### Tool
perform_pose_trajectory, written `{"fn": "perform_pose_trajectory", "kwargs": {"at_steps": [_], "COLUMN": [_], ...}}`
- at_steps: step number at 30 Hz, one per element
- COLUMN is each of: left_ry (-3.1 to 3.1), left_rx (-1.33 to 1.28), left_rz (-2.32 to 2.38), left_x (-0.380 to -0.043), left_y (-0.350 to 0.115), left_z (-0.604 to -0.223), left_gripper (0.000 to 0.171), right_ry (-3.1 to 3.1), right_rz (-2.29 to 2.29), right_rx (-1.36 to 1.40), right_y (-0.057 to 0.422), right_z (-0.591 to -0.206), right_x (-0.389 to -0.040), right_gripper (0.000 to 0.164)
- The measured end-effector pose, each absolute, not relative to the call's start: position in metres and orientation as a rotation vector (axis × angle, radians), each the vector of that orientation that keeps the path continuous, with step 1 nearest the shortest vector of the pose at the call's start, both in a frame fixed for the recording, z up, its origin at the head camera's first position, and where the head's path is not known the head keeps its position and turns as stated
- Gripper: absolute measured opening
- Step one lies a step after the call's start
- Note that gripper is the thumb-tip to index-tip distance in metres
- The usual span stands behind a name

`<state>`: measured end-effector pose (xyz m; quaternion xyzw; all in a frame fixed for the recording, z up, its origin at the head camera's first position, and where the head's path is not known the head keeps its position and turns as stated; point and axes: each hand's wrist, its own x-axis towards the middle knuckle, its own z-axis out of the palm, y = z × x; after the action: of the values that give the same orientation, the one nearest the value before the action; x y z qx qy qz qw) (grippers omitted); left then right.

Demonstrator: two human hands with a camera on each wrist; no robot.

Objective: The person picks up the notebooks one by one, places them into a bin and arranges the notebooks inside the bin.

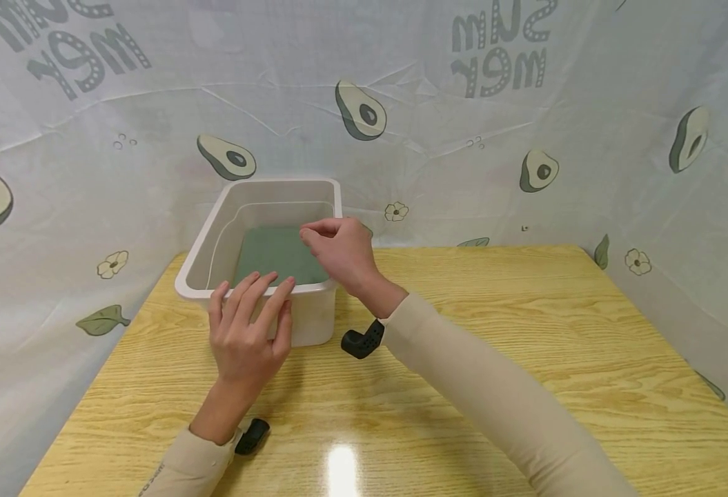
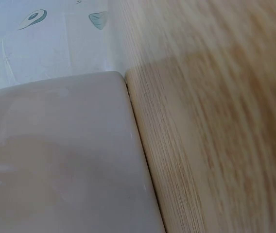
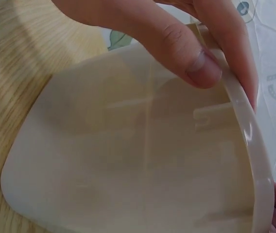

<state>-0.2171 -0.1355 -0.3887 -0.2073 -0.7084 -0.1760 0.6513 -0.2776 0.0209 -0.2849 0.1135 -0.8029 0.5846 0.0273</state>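
Note:
A white plastic tub (image 1: 190, 266) stands at the left back of the table, with a flat green surface (image 1: 270, 255) inside it. On its near rim rests my left hand (image 1: 246, 338), fingers spread and nearly straight with the tips over the edge. My right hand (image 1: 345, 255) is at the right rim with fingers bent inward over the tub. In the right wrist view, its thumb (image 3: 203, 70) lies outside the rim and a finger passes behind it. The left wrist view shows the tub's outer wall (image 2: 65, 155), with no hand visible.
The table (image 1: 494, 345) has a light wood-grain top, which extends to the right of the tub. A pale curtain (image 1: 438, 172) with avocado prints hangs just behind it. Black wrist-worn devices (image 1: 364, 340) sit under both sleeves.

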Motion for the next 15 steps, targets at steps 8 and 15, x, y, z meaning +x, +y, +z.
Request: {"fn": "perform_pose_trajectory", "kwargs": {"at_steps": [8,15], "left_ry": [-1.612,-1.606], "left_rx": [-0.472,-0.47], "left_rz": [-0.391,-0.383], "left_x": [-0.218,-0.218], "left_y": [-0.135,-0.136], "left_z": [-0.389,-0.389], "left_gripper": [0.024,0.025], "right_ry": [-2.602,-2.652], "right_rz": [1.519,1.215], "right_rx": [0.623,0.942], "right_y": [0.026,0.036], "right_z": [-0.289,-0.292], "right_x": [-0.275,-0.267], "right_gripper": [0.027,0.044]}}
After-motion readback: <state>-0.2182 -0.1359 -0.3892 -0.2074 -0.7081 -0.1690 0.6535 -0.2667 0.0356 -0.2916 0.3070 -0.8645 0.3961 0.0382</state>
